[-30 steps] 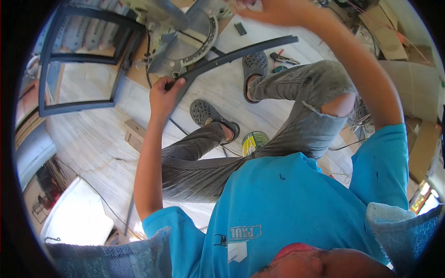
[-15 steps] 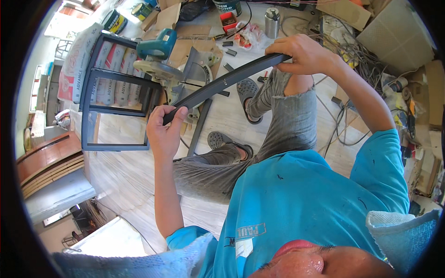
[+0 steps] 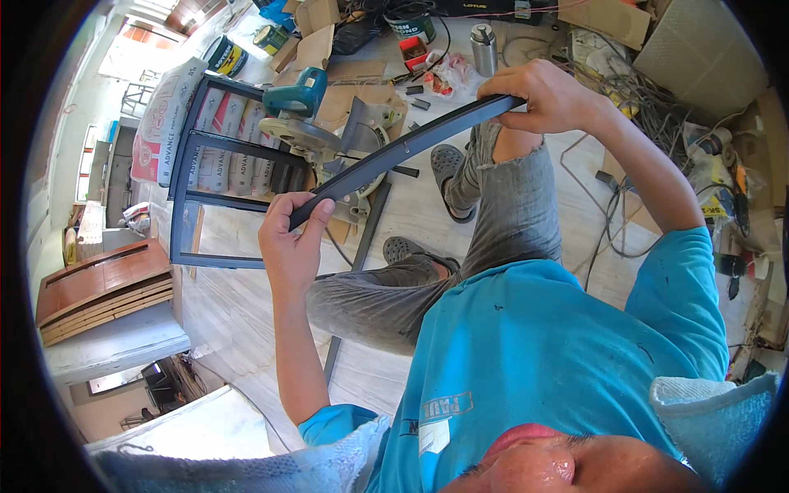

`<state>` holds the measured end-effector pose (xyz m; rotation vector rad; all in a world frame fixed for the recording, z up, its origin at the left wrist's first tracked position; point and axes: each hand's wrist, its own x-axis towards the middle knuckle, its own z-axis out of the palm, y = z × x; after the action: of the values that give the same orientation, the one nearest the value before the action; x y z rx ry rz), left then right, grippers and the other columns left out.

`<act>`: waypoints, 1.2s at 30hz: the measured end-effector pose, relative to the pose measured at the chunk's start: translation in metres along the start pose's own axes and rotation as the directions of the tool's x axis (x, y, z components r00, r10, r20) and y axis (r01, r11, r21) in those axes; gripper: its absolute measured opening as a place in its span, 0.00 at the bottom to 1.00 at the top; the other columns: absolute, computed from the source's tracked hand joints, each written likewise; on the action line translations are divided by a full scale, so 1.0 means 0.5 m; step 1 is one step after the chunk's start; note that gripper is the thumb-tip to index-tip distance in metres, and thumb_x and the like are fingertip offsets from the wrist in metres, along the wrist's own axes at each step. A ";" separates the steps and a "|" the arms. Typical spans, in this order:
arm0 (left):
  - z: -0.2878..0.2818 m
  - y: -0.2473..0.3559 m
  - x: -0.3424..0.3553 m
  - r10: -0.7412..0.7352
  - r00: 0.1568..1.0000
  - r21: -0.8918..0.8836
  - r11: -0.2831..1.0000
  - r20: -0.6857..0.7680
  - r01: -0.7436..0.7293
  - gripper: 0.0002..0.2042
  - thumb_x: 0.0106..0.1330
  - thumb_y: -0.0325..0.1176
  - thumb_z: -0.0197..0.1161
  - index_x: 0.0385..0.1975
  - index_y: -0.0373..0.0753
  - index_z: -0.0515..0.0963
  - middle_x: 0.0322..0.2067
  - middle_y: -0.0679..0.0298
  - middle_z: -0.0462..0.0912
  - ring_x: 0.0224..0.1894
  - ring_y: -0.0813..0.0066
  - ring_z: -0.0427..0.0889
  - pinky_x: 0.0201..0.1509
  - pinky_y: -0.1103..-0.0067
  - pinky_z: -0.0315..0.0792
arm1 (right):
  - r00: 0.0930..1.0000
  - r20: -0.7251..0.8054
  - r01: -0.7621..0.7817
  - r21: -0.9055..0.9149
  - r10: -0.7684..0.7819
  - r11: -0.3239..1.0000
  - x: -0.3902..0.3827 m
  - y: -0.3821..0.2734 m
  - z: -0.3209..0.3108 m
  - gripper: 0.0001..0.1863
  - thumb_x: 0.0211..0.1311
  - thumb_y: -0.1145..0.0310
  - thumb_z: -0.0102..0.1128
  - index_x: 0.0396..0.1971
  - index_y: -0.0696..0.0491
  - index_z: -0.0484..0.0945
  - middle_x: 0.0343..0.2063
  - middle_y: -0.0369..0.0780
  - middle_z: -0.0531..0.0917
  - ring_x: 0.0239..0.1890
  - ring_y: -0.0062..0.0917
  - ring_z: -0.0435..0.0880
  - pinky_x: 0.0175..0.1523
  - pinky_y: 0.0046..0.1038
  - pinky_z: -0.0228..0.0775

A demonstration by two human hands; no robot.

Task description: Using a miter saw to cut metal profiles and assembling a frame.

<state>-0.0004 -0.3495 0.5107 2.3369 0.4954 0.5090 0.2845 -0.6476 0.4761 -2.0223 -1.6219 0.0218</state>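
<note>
A long dark grey metal profile [image 3: 394,154] is held slantwise in front of me, its right end farther away and its left end nearer. My left hand [image 3: 293,234] pinches the near-left end between thumb and fingers. Around the far-right end, my right hand [image 3: 538,94] is closed, with the fingers over the top edge. Beyond the profile stands a miter saw with a teal motor housing [image 3: 297,92] and a round blade guard [image 3: 300,135]. Left of the saw is a dark rectangular metal frame [image 3: 187,197] with crossbars.
White bags [image 3: 168,123] stand behind the frame. Another dark bar [image 3: 374,222] lies on the floor beside my leg. A steel bottle [image 3: 483,51], a red box [image 3: 413,54] and short offcuts sit at the back. Tangled cables [image 3: 649,115] cover the right side. Brown panels [image 3: 107,283] are stacked at left.
The surroundings have shifted slightly to the right in the view. Both hands keep their hold on the profile, which has hardly moved relative to my body.
</note>
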 end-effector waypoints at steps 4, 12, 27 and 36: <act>-0.010 0.026 -0.013 0.013 1.000 0.010 1.000 -0.003 -0.013 0.12 0.65 0.34 0.73 0.38 0.33 0.80 0.35 0.69 0.80 0.38 0.82 0.75 0.47 0.83 0.70 | 0.999 -0.040 0.020 0.030 -0.018 0.999 -0.007 0.000 0.001 0.19 0.53 0.64 0.70 0.46 0.53 0.83 0.33 0.45 0.86 0.36 0.45 0.85 0.39 0.41 0.76; -0.020 0.069 -0.038 0.051 0.999 0.067 0.996 -0.008 -0.051 0.12 0.64 0.33 0.73 0.39 0.33 0.80 0.35 0.66 0.80 0.39 0.77 0.77 0.47 0.81 0.71 | 0.996 -0.090 0.023 0.042 -0.019 0.999 -0.021 0.002 0.002 0.19 0.53 0.64 0.71 0.46 0.51 0.83 0.32 0.44 0.86 0.35 0.45 0.85 0.38 0.40 0.76; -0.037 0.058 -0.038 0.005 0.992 0.134 0.991 0.130 -0.023 0.14 0.63 0.32 0.73 0.44 0.33 0.80 0.40 0.63 0.82 0.43 0.72 0.80 0.51 0.78 0.72 | 0.997 -0.081 0.000 0.055 0.004 0.998 -0.022 0.002 0.018 0.21 0.50 0.64 0.70 0.46 0.53 0.82 0.33 0.45 0.86 0.36 0.45 0.85 0.40 0.41 0.76; -0.038 0.026 -0.029 0.182 0.976 0.523 0.824 0.117 -0.216 0.14 0.60 0.33 0.73 0.44 0.38 0.81 0.41 0.58 0.82 0.47 0.59 0.80 0.56 0.69 0.68 | 0.995 -0.096 0.031 0.071 -0.025 0.997 0.019 -0.012 0.064 0.20 0.46 0.71 0.68 0.43 0.56 0.82 0.32 0.45 0.84 0.35 0.43 0.83 0.39 0.38 0.75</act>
<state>-0.0194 -0.3551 0.5295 2.9582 0.3984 0.4286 0.2710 -0.6254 0.4543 -1.9166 -1.5677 -0.0257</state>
